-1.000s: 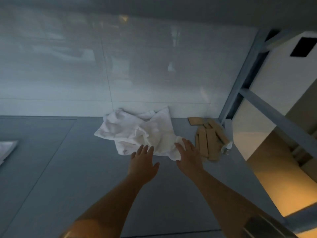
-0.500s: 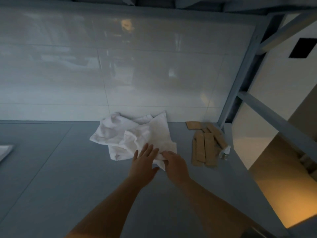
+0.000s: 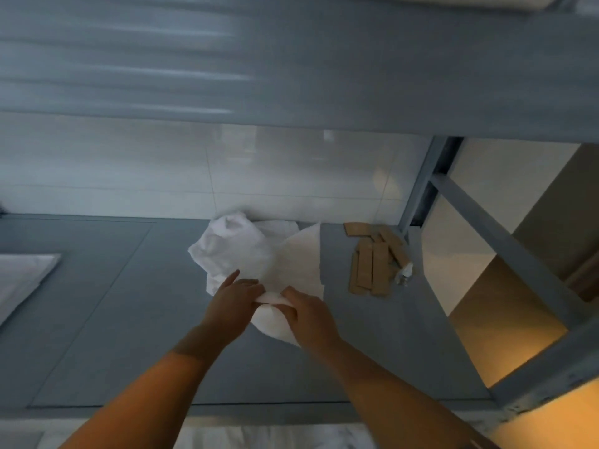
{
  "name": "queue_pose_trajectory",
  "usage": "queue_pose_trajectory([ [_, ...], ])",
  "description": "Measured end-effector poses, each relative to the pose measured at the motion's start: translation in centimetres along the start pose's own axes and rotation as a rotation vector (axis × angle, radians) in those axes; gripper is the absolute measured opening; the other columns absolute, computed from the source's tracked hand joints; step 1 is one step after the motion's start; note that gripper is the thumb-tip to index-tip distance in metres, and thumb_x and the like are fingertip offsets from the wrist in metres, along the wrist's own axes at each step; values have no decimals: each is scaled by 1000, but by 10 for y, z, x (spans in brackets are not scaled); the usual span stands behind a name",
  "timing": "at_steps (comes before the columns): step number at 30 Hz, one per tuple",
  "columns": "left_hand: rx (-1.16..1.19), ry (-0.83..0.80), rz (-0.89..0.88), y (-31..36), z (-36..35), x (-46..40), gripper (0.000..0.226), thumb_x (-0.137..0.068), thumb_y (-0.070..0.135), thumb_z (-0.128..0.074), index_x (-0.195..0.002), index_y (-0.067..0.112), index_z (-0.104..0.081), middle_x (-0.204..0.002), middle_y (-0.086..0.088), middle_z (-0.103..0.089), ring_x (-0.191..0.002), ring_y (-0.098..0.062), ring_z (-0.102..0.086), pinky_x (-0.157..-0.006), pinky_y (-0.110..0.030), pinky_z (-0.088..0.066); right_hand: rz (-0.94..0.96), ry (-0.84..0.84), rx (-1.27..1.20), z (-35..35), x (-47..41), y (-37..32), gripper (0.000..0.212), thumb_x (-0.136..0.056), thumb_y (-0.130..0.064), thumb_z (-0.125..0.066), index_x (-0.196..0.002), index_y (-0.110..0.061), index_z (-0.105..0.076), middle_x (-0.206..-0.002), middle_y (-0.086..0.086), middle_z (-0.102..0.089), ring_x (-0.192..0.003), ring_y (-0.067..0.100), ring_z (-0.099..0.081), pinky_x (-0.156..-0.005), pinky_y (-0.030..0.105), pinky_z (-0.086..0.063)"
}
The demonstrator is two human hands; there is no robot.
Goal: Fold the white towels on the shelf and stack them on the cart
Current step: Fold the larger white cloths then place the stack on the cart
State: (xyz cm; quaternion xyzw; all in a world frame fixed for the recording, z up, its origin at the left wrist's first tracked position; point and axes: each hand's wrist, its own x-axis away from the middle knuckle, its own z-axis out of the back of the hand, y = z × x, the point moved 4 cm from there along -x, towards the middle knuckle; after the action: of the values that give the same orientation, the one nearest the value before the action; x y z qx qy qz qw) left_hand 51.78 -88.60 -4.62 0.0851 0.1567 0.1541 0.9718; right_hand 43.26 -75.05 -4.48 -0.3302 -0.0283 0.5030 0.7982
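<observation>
On the grey shelf [image 3: 97,319], both hands pinch the white towel [image 3: 246,251]

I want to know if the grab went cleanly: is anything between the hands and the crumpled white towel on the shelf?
Nothing visible. The left hand and right hand both grip the white towel's near edge. The brown packets lie apart, to its right.

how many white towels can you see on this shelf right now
2. A crumpled white towel lies at the back by the wall, its near edge gripped by the left hand and right hand. A flat white towel lies at the left edge, partly cut off. Others may lie outside the frame.
</observation>
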Motion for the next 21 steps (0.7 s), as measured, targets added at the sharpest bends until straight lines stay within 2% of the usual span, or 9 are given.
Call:
queue_pose_trajectory([
  [2,-6,-5,-5,-9,7,19,22,-94,14,-49,-104,18,-69,-104,1,-70,-106,-15,-62,-118,-32,-15,2,-18,10,-8,8,-15,31,-98,-38,-47,-104,-9,-59,-92,13,-67,-87,31,-62,-69,38,-43],
  [4,-22,-51,32,-22,12,39,23,-97,21,-45,-106,22,-66,-103,3,-69,-103,-16,-61,-111,-27,-23,1,-27,16,-19,15,-30,34,-97,-41,-48,-99,-9,-59,-89,13,-67,-84,31,-62,-69,40,-44],
  [6,-5,-75,71,-35,19,59,21,-97,26,-45,-100,23,-66,-99,0,-69,-98,-21,-62,-92,-27,-38,-5,-36,-3,-34,24,-47,35,-97,-42,-49,-93,-9,-59,-85,13,-67,-81,30,-62,-67,39,-43],
  [8,-28,-123,90,-48,25,78,21,-96,30,-46,-99,22,-65,-98,-3,-68,-95,-24,-62,-79,-29,-40,-46,-68,-5,-55,30,-64,37,-96,-44,-48,-94,-9,-59,-88,14,-65,-83,29,-60,-70,39,-43],
  [13,-61,-258,128,-91,39,127,24,-98,36,-41,-101,23,-61,-102,-4,-61,-96,-23,-56,-73,-28,-38,-193,-148,-18,-108,48,-113,39,-96,-46,-46,-109,-12,-59,-101,16,-61,-94,29,-57,-80,36,-42],
  [15,-6,-274,117,-107,48,150,21,-98,33,-42,-98,22,-60,-98,-4,-58,-93,-23,-54,-71,-28,-36,-201,-111,-88,-124,56,-136,36,-95,-43,-52,-102,-10,-63,-96,17,-63,-90,30,-58,-79,36,-44],
  [17,119,-293,114,-120,57,171,19,-98,27,-45,-87,17,-57,-89,-5,-54,-85,-24,-54,-70,-31,-38,-200,-116,-125,-137,65,-156,35,-92,-44,-56,-91,-10,-62,-90,16,-63,-84,29,-57,-72,34,-40],
  [19,226,-289,98,-132,67,189,18,-94,16,-52,-78,9,-57,-82,-8,-55,-78,-25,-54,-70,-36,-43,-181,-162,-142,-148,71,-176,36,-93,-47,-52,-83,-13,-58,-82,10,-58,-77,24,-54,-65,31,-34],
  [21,254,-230,36,-142,77,205,16,-86,2,-57,-70,5,-56,-74,-8,-55,-71,-26,-52,-62,-36,-41,-159,-147,-204,-155,73,-192,33,-97,-40,-47,-83,-12,-60,-81,8,-57,-80,22,-53,-67,30,-33],
])
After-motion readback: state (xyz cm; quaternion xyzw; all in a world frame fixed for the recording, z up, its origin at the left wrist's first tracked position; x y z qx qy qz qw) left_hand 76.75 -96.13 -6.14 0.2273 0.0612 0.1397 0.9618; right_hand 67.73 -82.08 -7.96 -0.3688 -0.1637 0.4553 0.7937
